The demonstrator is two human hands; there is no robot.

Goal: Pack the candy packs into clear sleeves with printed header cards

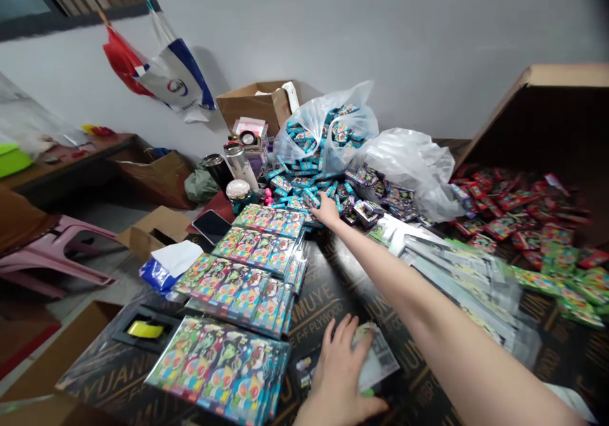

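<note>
My right hand [327,211] reaches far across the dark plywood table [333,286] into a heap of small blue packets [297,185], its fingers curled down on them. My left hand [340,366] lies flat near the front edge, fingers spread, pressing on a clear-wrapped card pack [378,356]. Rows of colourful printed card packs [247,273] lie stacked left of my left hand. Dark purple packets [375,197] lie just right of my right hand.
A clear bag of blue packets [323,127] and a second plastic bag [409,159] sit at the back. Red packets [504,204] spill from a tipped cardboard box [552,115] on the right, beside green ones [561,267] and clear sleeves [447,267]. Bottles [240,162], a phone [210,225] and a tape dispenser [143,329] stand to the left.
</note>
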